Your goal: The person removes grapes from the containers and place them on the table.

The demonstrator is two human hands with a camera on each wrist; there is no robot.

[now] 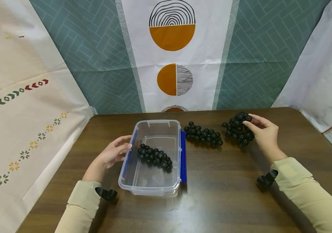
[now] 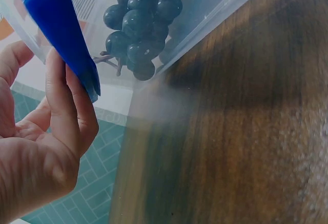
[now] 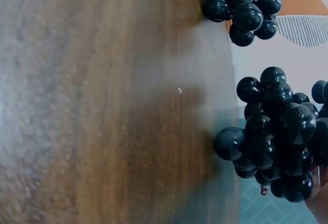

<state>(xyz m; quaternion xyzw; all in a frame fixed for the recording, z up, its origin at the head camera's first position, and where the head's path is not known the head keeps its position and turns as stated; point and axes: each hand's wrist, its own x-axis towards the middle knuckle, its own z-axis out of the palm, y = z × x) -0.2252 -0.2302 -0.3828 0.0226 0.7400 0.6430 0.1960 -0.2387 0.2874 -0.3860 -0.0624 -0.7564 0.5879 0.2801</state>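
Observation:
A clear plastic container (image 1: 163, 187) with blue side clips stands on the table, lid off. Inside it lies a bunch of black grapes (image 1: 154, 157), its stem toward the left wall. My left hand (image 1: 114, 152) holds the container's left side, fingers against the blue clip (image 2: 56, 21) and a fingertip at the rim. On the far right, my right hand (image 1: 263, 134) pinches a second bunch of black grapes (image 1: 238, 129) near its top; the bunch hangs from the fingers. A third bunch (image 1: 203, 135) lies between that one and the container.
The brown wooden table (image 1: 218, 194) extends in front of the container and to its right. Another blue clip (image 1: 183, 157) sticks out along the container's right side. Behind the table hangs a patterned cloth (image 1: 101, 64), with a white embroidered cloth (image 1: 17, 106) at the left.

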